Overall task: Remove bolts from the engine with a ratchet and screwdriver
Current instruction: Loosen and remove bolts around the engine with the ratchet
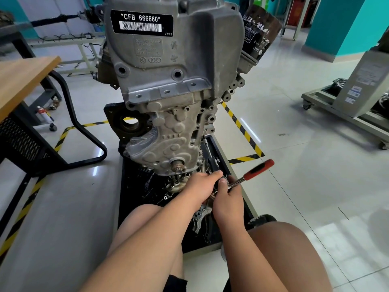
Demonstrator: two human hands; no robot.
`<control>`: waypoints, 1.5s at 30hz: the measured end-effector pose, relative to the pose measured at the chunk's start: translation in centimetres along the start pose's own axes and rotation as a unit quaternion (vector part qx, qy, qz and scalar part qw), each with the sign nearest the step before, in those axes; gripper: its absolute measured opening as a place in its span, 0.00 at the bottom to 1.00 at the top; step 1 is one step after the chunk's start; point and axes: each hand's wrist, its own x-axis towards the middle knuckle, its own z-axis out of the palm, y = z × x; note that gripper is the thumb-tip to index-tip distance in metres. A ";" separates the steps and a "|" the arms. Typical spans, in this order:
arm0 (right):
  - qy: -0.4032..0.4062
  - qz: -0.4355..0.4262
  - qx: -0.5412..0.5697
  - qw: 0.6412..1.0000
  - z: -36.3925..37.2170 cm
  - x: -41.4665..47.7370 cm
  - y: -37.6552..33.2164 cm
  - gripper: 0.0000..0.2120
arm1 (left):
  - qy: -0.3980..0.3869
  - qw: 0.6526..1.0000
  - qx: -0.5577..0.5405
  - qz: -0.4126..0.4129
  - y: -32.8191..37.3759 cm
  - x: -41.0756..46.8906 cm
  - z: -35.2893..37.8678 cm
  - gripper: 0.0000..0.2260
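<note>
Grey cast metal, the engine (168, 81) stands upright on a black tray (128, 207); at its foot the red-handled ratchet (257, 169) angles up rightward. The right hand (228, 201) has its grip curled round the shank; the left hand (202, 184) crowds the head, grip hidden, so I cannot tell; the bolt is unseen, and a socket seated askew could slip, rounding it.
</note>
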 end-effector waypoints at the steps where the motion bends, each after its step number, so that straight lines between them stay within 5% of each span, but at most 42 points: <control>1: -0.003 -0.024 -0.024 0.999 0.0 -0.1 0.0 0.20 | 0.001 1.000 -0.005 -0.002 0.1 0.0 0.0 0.18; 8: -0.037 -0.100 -0.164 0.981 -0.3 -0.1 0.3 0.15 | -0.016 0.999 -0.031 -0.020 0.2 0.1 -0.2 0.14; 13: -0.058 0.020 0.040 0.997 0.1 0.4 0.5 0.16 | 0.000 1.000 -0.014 -0.020 0.1 0.0 -0.2 0.20; 17: -0.099 0.156 0.158 0.970 -0.1 0.7 0.0 0.26 | -0.001 1.000 -0.003 -0.028 0.0 0.0 0.0 0.18; 25: -0.165 0.242 0.303 0.907 -0.1 0.2 -0.5 0.25 | -0.004 0.999 -0.006 -0.036 0.0 -0.1 -0.1 0.16; 29: -0.125 0.187 0.218 0.950 -0.1 0.1 -0.3 0.25 | 0.010 1.000 -0.009 -0.025 0.0 0.0 -0.1 0.16; 33: -0.027 0.039 0.039 0.998 -0.2 -0.1 -0.1 0.14 | 0.008 1.000 -0.002 -0.009 -0.1 0.0 -0.1 0.17; 37: -0.039 -0.143 -0.166 0.975 -0.6 0.0 -0.1 0.20 | -0.013 0.999 -0.029 -0.008 0.4 -0.2 0.1 0.20; 45: -0.056 -0.103 -0.129 0.985 -0.3 -0.1 0.1 0.15 | 0.002 0.999 -0.032 -0.033 0.3 0.1 -0.2 0.15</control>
